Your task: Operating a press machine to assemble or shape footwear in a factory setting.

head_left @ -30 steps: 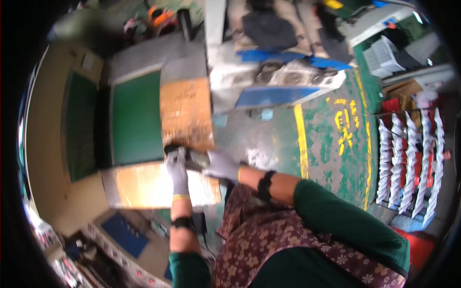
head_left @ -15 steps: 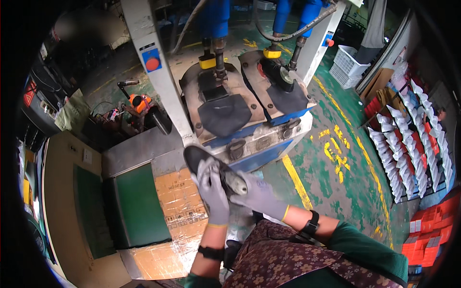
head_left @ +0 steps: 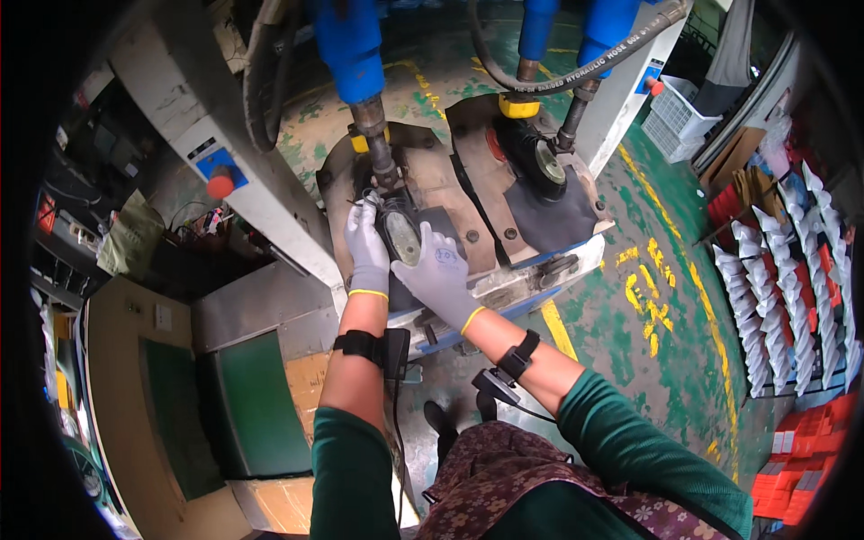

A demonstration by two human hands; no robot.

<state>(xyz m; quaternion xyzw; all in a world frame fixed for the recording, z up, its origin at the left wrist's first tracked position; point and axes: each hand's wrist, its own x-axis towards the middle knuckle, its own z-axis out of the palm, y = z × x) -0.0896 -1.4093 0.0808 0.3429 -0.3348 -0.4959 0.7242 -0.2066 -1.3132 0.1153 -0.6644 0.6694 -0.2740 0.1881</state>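
Under the blue press ram [head_left: 353,54], both gloved hands — left hand [head_left: 367,252], right hand [head_left: 438,274] — have fingers clamped on a dark shoe [head_left: 402,241]; a descending ram could crush them.

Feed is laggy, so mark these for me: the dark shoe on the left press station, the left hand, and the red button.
dark shoe [head_left: 402,241], head view, on its pale insole.
left hand [head_left: 367,252], head view, back of the grey glove.
red button [head_left: 217,184], head view, on its dome.
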